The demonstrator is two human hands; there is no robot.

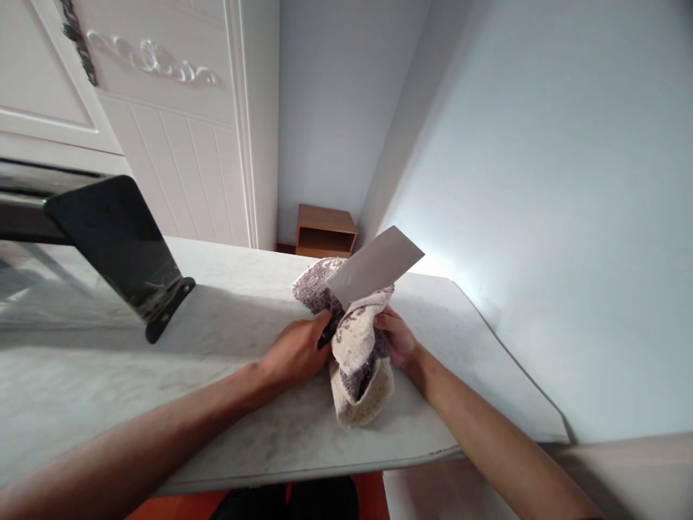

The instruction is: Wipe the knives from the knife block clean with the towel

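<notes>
A cleaver [376, 267] with a broad grey blade is held above the table, its blade tilted up toward the far right. Its black handle is in the fist of my left hand [303, 348]. A white and grey-purple towel [354, 343] is bunched around the lower edge of the blade and hangs down to the tabletop. My right hand [398, 336] grips the right side of this towel, with its fingers partly hidden behind the folds.
The pale marble-patterned table [232, 310] runs across the view. On its left stands a dark glossy panel on a foot [116, 245]. Beyond the table are a white cabinet [178, 159] and a small brown wooden unit [326, 224]. A pale blue wall [568, 217] borders the right side.
</notes>
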